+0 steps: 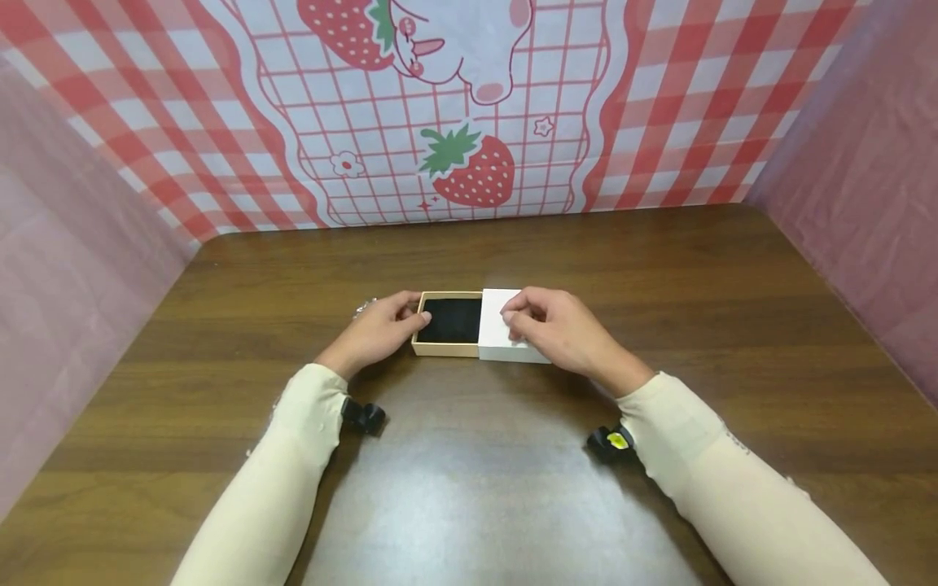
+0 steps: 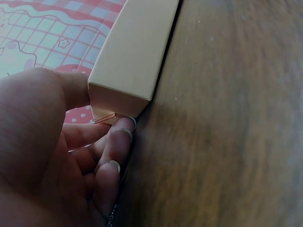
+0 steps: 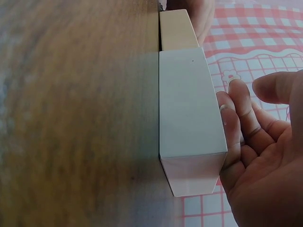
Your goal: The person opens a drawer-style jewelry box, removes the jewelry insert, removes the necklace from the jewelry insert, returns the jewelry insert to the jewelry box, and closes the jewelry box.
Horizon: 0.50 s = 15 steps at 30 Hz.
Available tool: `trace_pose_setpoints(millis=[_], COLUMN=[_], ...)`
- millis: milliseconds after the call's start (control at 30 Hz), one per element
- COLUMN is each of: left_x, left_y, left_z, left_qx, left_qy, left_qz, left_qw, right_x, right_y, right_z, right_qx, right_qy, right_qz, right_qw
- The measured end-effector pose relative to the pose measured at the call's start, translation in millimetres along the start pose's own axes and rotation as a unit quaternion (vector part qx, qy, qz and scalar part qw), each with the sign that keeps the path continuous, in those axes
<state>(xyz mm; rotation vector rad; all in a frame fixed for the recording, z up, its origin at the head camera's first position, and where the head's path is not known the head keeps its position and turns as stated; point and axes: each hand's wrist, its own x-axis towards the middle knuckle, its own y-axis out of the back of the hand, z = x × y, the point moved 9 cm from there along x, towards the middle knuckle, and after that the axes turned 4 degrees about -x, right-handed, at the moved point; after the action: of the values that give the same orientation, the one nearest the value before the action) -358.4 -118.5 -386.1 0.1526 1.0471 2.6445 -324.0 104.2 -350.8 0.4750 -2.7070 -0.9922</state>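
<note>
A drawer-style box lies on the table, its tan tray (image 1: 447, 350) partly out to the left of a white sleeve (image 1: 494, 321). Something flat and black (image 1: 453, 321) fills the visible part of the tray. My left hand (image 1: 379, 329) holds the tray's left end, its thumb over the rim and its fingers at the end wall. In the left wrist view a thin ribbon loop (image 2: 104, 118) shows at that end, beside the fingertips. On top of the sleeve rests my right hand (image 1: 567, 330), its fingers loosely bent and its thumb apart from the surface in the right wrist view.
The brown wooden table (image 1: 469, 472) extends around the box. Behind it hangs a red-and-white checked cloth (image 1: 542, 171) with strawberries, and pink cloth (image 1: 843, 179) borders the sides. Small black devices (image 1: 364, 416) are strapped to both wrists.
</note>
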Motion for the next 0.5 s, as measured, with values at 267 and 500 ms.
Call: trace_pose_setpoints(millis=[267,500], left_x=[0.0,-0.4], left_y=[-0.4,0.9], left_z=[-0.9,0.4], left_qx=[0.003,0.008], left_qy=[-0.001,0.001], left_qz=[0.0,0.002], left_qw=[1.0,1.0], right_x=[0.1,-0.3], right_y=[-1.0,-0.7], right_z=[0.1,0.7], right_qx=[0.0,0.003], right_qy=[-0.001,-0.003], right_qz=[-0.001,-0.003], right_qw=[1.0,1.0])
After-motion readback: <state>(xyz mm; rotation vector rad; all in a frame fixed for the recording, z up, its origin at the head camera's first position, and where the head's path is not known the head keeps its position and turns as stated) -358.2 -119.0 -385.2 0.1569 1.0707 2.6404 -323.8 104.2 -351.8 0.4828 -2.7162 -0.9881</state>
